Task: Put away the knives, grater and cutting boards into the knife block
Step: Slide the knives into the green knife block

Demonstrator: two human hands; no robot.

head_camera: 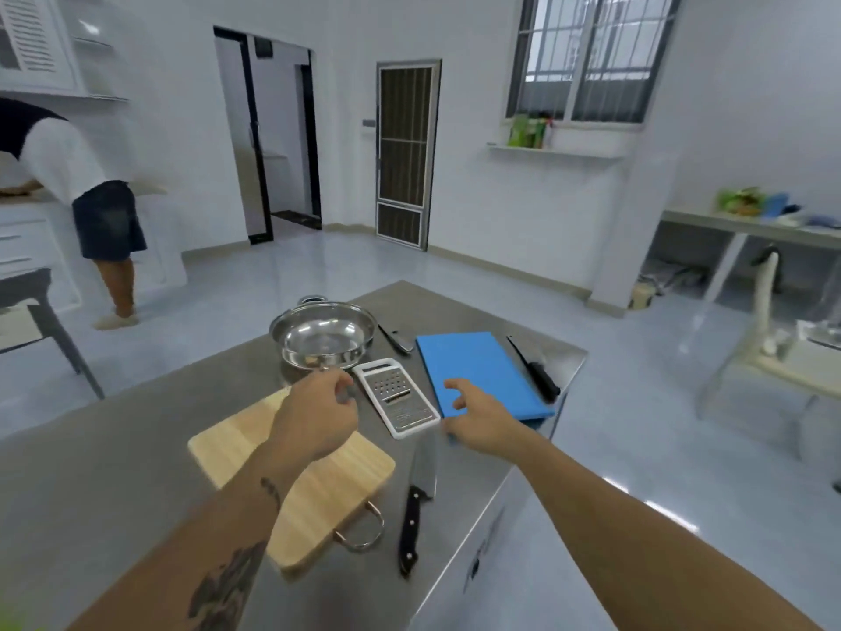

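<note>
Nearest, a black-handled chef's knife (416,507) lies close to the right edge of the steel table (113,471), blade pointing away, just beside the wooden cutting board (314,475) whose metal loop handle (362,530) faces the person. Above that board the left hand (314,416) hovers with fingers loosely curled and nothing in them. The right hand (478,414) is spread open, fingertips on the near corner of the blue cutting board (478,371), likely to slide or lift it by its edge. Between the two hands the flat white-framed grater (398,396) rests untouched. Along the blue board's right side, by the table's edge, lies a second black-handled knife (534,371); a third small knife (396,340) sits between the board's far corner and the steel pan (324,337). No knife block is in view, so nothing appears stowed yet.
</note>
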